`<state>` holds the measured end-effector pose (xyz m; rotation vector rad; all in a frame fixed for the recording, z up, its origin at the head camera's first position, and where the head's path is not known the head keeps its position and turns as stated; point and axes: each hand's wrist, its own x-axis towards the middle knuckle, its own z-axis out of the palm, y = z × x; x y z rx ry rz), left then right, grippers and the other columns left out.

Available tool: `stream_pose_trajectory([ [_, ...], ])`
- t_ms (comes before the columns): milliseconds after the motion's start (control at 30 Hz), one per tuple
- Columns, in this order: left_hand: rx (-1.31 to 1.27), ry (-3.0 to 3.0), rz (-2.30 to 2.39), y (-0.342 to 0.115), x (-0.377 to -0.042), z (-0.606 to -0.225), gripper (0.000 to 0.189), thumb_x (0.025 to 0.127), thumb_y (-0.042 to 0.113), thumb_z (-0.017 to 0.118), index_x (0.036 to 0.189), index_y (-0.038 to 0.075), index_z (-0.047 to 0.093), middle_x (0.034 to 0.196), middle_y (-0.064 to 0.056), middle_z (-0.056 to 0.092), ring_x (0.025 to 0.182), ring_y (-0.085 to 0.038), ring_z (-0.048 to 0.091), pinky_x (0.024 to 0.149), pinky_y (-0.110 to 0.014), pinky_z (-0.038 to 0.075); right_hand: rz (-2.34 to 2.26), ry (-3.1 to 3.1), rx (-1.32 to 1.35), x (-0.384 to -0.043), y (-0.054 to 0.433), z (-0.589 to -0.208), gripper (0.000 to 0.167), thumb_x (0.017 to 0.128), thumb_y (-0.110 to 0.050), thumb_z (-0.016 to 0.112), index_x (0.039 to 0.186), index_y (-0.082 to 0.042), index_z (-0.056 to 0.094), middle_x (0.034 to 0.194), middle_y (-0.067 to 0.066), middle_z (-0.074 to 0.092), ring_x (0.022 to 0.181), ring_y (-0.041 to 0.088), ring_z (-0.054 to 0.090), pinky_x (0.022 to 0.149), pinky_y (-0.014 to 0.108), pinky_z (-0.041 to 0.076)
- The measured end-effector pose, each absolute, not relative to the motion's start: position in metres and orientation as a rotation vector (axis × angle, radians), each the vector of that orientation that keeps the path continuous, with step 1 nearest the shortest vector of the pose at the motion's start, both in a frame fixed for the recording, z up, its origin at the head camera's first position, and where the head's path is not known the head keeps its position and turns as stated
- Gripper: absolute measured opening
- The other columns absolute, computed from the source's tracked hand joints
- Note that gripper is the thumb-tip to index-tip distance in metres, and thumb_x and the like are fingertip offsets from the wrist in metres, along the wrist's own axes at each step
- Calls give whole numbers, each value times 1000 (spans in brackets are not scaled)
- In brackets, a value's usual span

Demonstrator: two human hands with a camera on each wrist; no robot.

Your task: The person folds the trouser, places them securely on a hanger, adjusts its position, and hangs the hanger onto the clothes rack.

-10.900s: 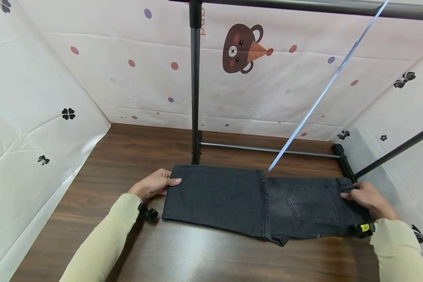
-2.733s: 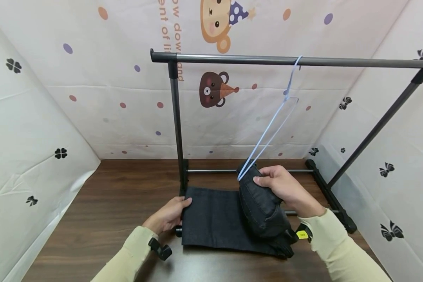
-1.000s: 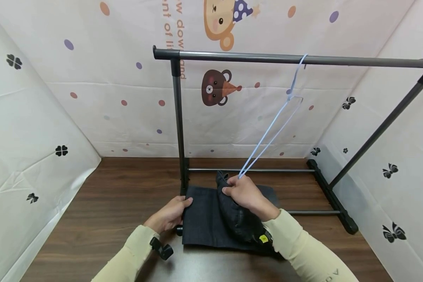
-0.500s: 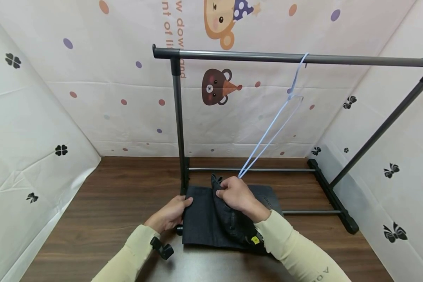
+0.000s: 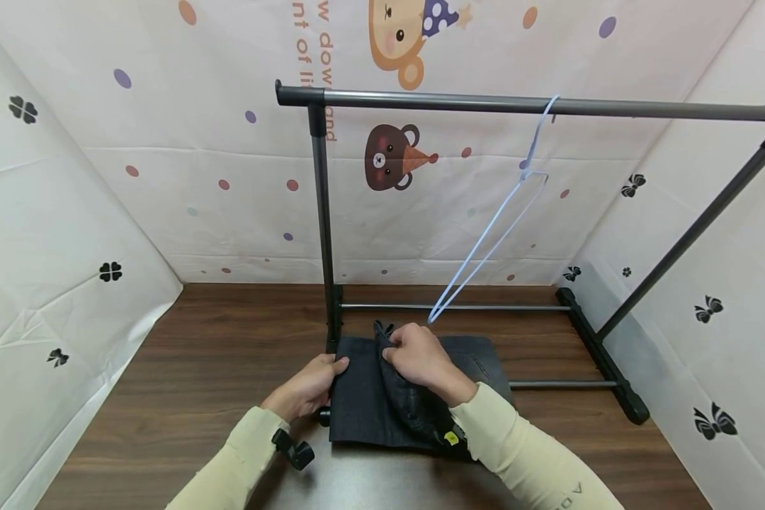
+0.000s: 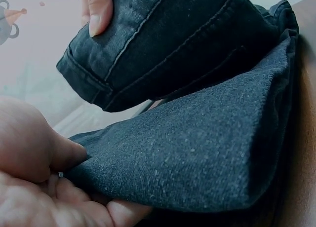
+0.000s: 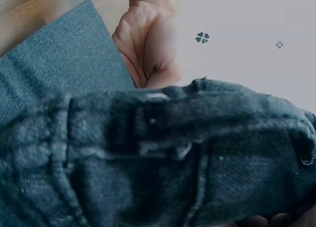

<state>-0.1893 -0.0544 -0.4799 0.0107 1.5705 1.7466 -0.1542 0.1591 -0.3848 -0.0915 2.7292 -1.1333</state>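
Note:
Dark jeans [image 5: 359, 397] lie folded on the wooden surface, below a light blue hanger [image 5: 478, 248]. At their left edge my left hand [image 5: 309, 388] grips the folded leg, thumb on top and fingers beneath, as the left wrist view shows. My right hand [image 5: 423, 356] pinches the waistband end [image 6: 86, 76] of the jeans and holds it raised above the folded leg [image 6: 182, 148]. In the right wrist view the waistband [image 7: 168, 121] with a belt loop fills the foreground, and the left hand [image 7: 148, 44] shows behind it. My right forearm hides part of the jeans.
The hanger hooks over the top bar [image 5: 433, 101] of a black garment rack, its lower end just above my right hand. A rack post [image 5: 324, 234] stands behind the left hand. The rack's foot [image 5: 602, 354] is at right. Printed sheets form the walls.
Over the earlier frames, my right hand has carried the waistband end from the far right leftwards over the leg. It shifts slightly further left in the last second, while my left hand keeps its place.

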Motion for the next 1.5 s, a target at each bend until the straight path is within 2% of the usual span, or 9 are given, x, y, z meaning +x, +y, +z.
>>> stream_pose_trajectory([
  [133,24,1563,1754,-54,-189,-481,39,116,23,30,142,-3,43,103,-3,69,90,-12,70,77,-32,62,-1086,2741,-124,-154,153,-388,47,103,-12,62,59,-18,47,52,-5,35,46,13,35,52,27,31],
  [567,26,1576,1753,-55,-190,-485,40,116,23,30,143,-4,42,107,-5,70,93,-13,72,79,-33,62,-1026,2767,-181,-156,140,-400,54,103,-11,61,55,-20,39,49,-7,31,42,12,30,48,26,26],
  [833,29,1571,1759,-55,-190,-485,41,116,23,29,144,-4,42,108,-5,70,94,-12,72,80,-33,62,-1005,2755,-160,-156,133,-405,50,104,-12,61,57,-18,43,51,-6,32,44,13,32,51,27,29],
  [933,44,1616,1740,-55,-189,-483,40,116,24,31,140,-4,46,106,-4,71,92,-11,71,79,-31,61,-1017,2751,-167,-155,133,-407,38,103,-13,63,65,-14,60,55,-5,45,48,13,41,53,27,35],
  [1033,85,1688,1704,-54,-188,-479,42,115,26,32,137,-5,51,104,-5,73,90,-11,71,77,-31,60,-1113,2661,-180,-155,135,-410,22,103,-14,64,84,-9,75,68,1,66,58,13,59,57,29,48],
  [1100,102,1759,1668,-53,-187,-476,44,115,27,33,136,-6,52,104,-8,74,88,-12,71,75,-31,61,-1190,2571,-197,-156,139,-414,18,103,-13,63,96,-6,78,80,6,74,67,15,68,63,31,56],
  [1200,85,1976,1611,-53,-185,-470,44,114,28,39,136,-6,53,108,-12,70,88,-15,67,73,-33,58,-1289,2413,-234,-159,146,-418,18,105,-9,59,108,-1,75,90,12,77,76,20,74,68,35,62],
  [1300,104,2315,1490,-52,-184,-462,42,109,31,53,135,-1,57,115,-14,68,94,-20,65,76,-37,55,-1307,2348,-291,-162,154,-418,20,105,-8,58,114,1,73,95,13,78,81,23,75,72,36,63],
  [1500,376,2793,1163,-45,-187,-452,34,98,32,74,126,11,72,117,-9,68,94,-23,62,83,-43,53,-1253,2476,-350,-171,180,-415,19,105,-6,57,109,2,73,93,12,78,83,23,75,72,33,62],
])
